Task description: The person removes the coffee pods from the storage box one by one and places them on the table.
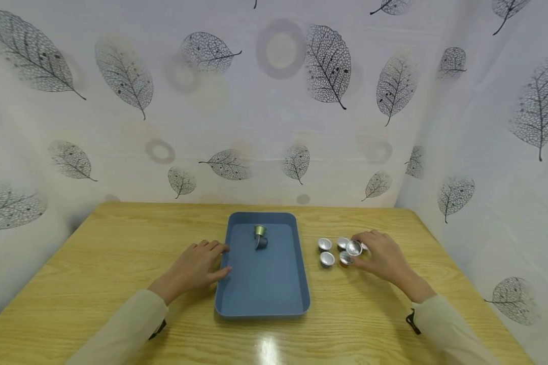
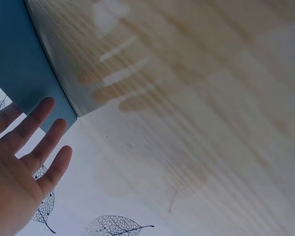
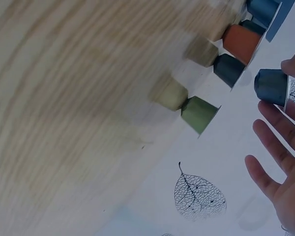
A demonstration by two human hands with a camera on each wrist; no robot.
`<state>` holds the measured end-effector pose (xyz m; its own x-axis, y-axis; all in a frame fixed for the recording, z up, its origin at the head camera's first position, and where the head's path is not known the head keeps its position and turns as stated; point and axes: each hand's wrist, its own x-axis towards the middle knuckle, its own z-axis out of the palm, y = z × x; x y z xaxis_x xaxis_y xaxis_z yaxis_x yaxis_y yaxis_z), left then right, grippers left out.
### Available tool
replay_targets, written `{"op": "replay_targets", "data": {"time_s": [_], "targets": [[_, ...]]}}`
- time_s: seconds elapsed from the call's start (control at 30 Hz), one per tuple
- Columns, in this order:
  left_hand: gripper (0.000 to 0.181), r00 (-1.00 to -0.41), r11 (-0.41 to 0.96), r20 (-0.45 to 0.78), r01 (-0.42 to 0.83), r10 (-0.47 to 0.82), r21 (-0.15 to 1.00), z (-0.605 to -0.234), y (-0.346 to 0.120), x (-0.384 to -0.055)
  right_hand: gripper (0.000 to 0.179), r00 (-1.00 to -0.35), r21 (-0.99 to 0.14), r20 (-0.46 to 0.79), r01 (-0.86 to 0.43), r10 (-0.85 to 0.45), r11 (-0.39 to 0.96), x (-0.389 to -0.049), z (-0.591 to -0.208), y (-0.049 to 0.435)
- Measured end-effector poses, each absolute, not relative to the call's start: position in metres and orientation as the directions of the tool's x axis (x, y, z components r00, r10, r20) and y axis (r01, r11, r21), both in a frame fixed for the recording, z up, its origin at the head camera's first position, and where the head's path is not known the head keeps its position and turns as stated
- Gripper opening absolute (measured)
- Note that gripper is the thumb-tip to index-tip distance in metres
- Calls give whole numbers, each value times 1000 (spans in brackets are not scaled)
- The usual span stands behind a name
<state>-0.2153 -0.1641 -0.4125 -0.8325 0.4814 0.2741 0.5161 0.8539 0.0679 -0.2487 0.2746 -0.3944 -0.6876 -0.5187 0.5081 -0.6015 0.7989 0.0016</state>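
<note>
My right hand (image 1: pixel 381 257) pinches a coffee capsule (image 1: pixel 353 248) by thumb and fingertips, just above the others on the table. In the right wrist view this capsule (image 3: pixel 271 86) is dark blue with a silver rim. Several more capsules (image 1: pixel 327 259) stand beside it, foil lids up; an orange one (image 3: pixel 240 44) and a green one (image 3: pixel 200 114) show from the side. My left hand (image 1: pixel 194 267) is at the left rim of a blue-grey tray (image 1: pixel 262 289), fingers spread and nearly straight. Inside the tray lie a green capsule (image 1: pixel 260 230) and a dark capsule (image 1: pixel 262 243).
The wooden table (image 1: pixel 118 253) carries the tray at its middle and the loose capsules to the right. A white curtain (image 1: pixel 237 116) printed with leaves hangs behind the table and along its sides.
</note>
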Motion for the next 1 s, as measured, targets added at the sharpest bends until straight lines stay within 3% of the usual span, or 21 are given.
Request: {"op": "replay_targets", "data": {"time_s": [0.3, 1.0], "targets": [[48, -838, 855, 268, 512, 476, 82, -411, -163, -214, 39, -721, -24, 512, -557, -468, 830, -245, -399, 290], [48, -837, 854, 269, 513, 476, 86, -411, -164, -214, 30, -820, -45, 364, -489, -442, 871, -241, -409, 303]]}}
